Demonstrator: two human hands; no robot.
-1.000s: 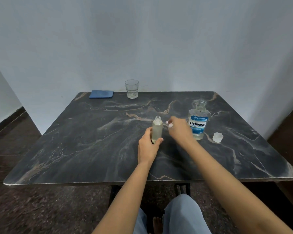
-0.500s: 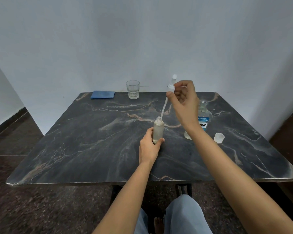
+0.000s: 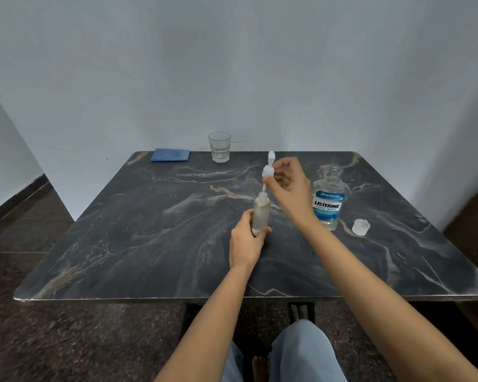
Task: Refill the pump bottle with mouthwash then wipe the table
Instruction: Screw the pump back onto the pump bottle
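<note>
Two hands are at work: your left hand (image 3: 246, 244) grips the base of the pump bottle (image 3: 261, 213), upright at mid-bench (image 3: 149, 230) and holding pale liquid. Your right hand (image 3: 289, 188) pinches the pump head (image 3: 268, 170) above it, tube reaching down to the open neck. The mouthwash bottle (image 3: 329, 202) stands uncapped to the right, partly full, its cap (image 3: 360, 226) beside it. A glass (image 3: 220, 147) and a blue cloth (image 3: 170, 155) sit at the far edge.

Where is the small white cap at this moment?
In the head view the white cap lies on the right side of the table, just right of the mouthwash bottle, apart from it.
</note>
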